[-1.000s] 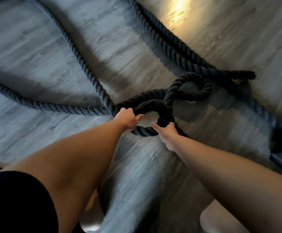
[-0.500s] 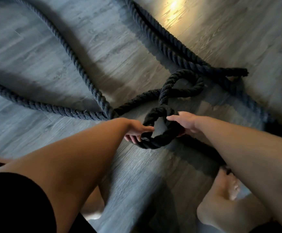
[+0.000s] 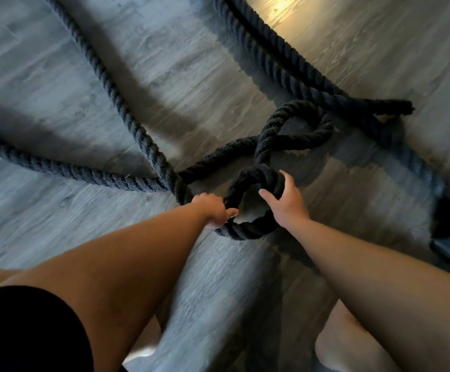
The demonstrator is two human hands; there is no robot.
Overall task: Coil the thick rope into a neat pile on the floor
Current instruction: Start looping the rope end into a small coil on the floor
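Fingers point(image 3: 287, 183) of two hands point(image 3: 213, 210) point(image 3: 288, 208) round one rope point(image 3: 245, 230)

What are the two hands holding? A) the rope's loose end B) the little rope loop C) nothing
B: the left hand and the right hand each grip one side of the little loop, while the loose end lies apart from them.
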